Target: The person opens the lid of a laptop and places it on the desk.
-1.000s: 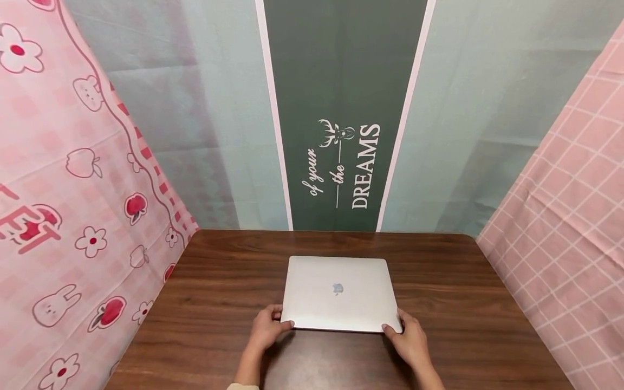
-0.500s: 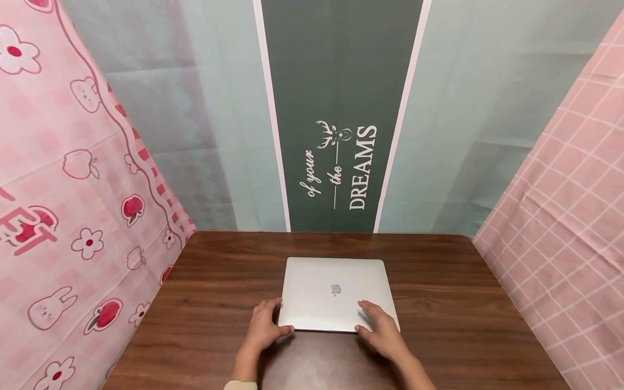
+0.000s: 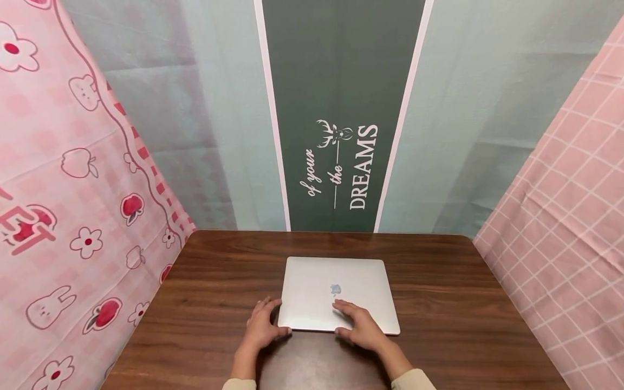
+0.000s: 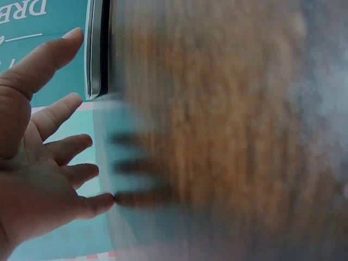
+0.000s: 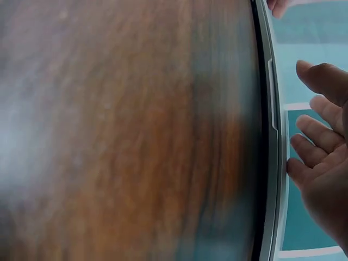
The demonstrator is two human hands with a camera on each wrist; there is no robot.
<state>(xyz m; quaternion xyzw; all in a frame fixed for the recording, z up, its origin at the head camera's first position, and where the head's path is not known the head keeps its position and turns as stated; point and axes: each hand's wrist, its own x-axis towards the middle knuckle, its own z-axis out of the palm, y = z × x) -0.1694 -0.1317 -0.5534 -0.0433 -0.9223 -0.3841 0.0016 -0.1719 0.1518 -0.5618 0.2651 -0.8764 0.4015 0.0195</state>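
Closed laptop [image 3: 336,279] is supported by table [image 3: 439,303] beneath. Left hand [image 3: 260,326], fingers spread, is placed at laptop's near left corner; right hand [image 3: 363,327], fingers loosely extended, is held over laptop's near edge.

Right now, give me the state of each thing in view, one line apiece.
Laptop: closed, flat on the table, lid up.
Left hand: fingers spread, at the laptop's left near corner.
Right hand: fingers relaxed, over the laptop's near edge; contact unclear.
Green panel: hanging, its lettering turned sideways.
Pink grid cloth: hanging, creased.
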